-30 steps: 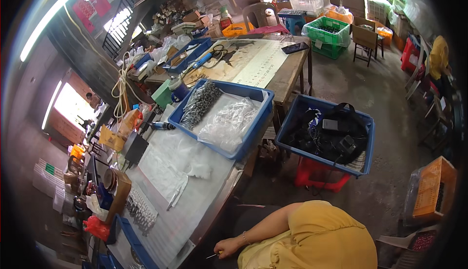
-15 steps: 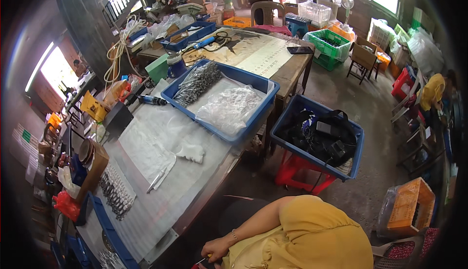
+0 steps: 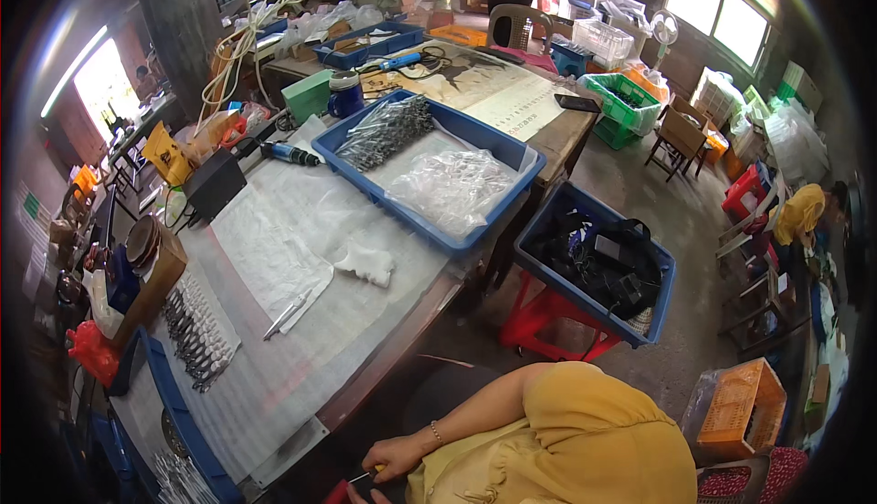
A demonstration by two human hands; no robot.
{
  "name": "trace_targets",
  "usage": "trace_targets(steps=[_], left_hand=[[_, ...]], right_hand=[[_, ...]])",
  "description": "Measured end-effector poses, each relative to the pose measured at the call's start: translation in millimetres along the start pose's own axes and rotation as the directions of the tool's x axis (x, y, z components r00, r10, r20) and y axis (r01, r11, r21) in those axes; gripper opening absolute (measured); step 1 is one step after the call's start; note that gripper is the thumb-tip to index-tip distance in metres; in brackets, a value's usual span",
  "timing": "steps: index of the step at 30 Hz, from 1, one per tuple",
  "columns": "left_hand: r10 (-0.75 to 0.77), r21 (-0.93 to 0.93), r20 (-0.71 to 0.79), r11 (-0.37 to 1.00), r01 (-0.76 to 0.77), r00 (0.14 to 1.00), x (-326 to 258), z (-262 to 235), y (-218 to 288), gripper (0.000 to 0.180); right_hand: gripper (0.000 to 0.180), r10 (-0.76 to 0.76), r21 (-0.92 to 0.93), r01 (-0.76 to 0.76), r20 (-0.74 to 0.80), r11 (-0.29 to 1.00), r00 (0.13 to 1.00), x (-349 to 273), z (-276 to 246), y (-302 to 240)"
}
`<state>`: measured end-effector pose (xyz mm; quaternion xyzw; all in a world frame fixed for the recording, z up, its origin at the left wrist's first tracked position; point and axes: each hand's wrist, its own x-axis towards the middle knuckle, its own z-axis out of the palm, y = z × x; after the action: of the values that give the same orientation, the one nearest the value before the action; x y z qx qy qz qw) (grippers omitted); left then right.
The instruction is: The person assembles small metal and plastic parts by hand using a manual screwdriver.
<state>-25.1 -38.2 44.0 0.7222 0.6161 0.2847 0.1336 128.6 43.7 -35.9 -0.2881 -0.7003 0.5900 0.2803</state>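
Observation:
At the lower edge, my right hand (image 3: 395,456) is closed on a small tool with a yellow part (image 3: 378,469) and what looks like a thin metal shaft. Its exact kind is hidden by my fingers. A few fingers of my left hand (image 3: 367,497) show just below, cut off by the picture's edge. Close to them is a red piece (image 3: 339,492), too little of it visible to name. Up and left on the sheeted table lie tweezers (image 3: 288,314) and a crumpled white piece (image 3: 365,264). Rows of small metal parts with white ends (image 3: 199,330) lie farther left.
A blue tray (image 3: 429,223) holds metal parts and a clear plastic bag. Another blue tray (image 3: 660,317) with black gear rests on a red stool (image 3: 534,317). A blue tray (image 3: 169,394) stands at the table's left end. An orange crate (image 3: 744,404) sits at right.
My view has shifted slightly. My right hand has moved a little left and up with the tool, and fingers of my left hand have come into view below it.

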Motion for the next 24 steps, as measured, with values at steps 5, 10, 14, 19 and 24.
trace_targets(steps=[5, 10, 14, 19, 24], left_hand=[[-0.099, -0.201, -0.039, 0.976, 0.089, 0.994, 40, -29, 43, 0.027], [-0.045, -0.261, -0.048, 0.965, 0.031, 0.998, 54, -28, 42, 0.026], [-0.002, -0.176, 0.011, 0.984, 0.004, 1.0, 64, -30, 49, 0.025], [-0.025, -0.174, -0.023, 0.984, 0.02, 0.999, 61, -22, 44, 0.025], [-0.071, -0.207, 0.003, 0.976, 0.07, 0.997, 62, -25, 58, 0.025]], right_hand=[[0.024, 0.056, -0.001, -0.056, -0.001, 0.998, 0.998, -3, -11, -10], [0.024, 0.048, 0.059, -0.048, -0.009, 0.997, 0.999, 1, -18, -5], [0.025, 0.081, 0.113, -0.082, 0.017, 0.99, 0.997, 0, -27, -14], [0.025, -0.003, 0.056, 0.003, -0.007, 0.998, 1.0, 6, -17, 3], [0.025, -0.03, 0.088, 0.026, 0.05, 0.996, 0.998, 4, -19, 0]])
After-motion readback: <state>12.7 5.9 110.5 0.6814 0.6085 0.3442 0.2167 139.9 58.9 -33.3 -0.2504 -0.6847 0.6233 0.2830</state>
